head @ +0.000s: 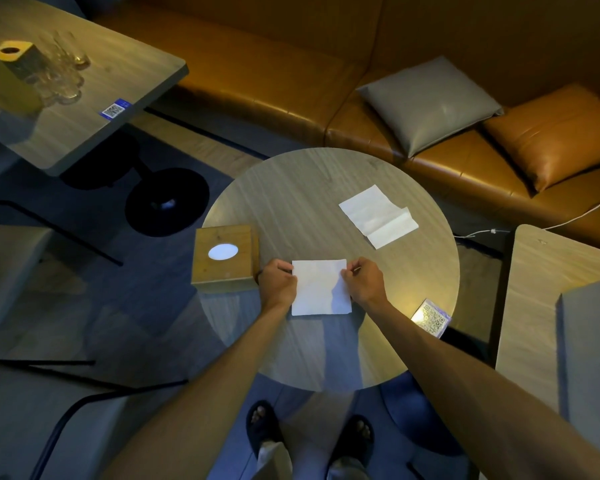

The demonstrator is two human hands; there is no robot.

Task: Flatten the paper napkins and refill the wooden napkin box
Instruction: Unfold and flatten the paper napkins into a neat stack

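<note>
We pinch one flattened napkin (321, 287) at its edges, left hand (277, 283) and right hand (363, 280), on the round table (302, 199). Wooden napkin box (223, 259) just left, closed. Second napkin (378, 216) farther off, partly folded, unboxed.

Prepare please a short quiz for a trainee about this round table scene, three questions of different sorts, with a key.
1. True or false: the wooden napkin box stands to the right of the napkin held by both hands.
2. How many loose napkins lie on the round table?
3. Which napkin is partly folded? A) the held one B) the far napkin

Key
1. False; the box is beside the left hand.
2. Two.
3. B; one end is turned over. The right hand pinches the flat one at its edge.
</note>
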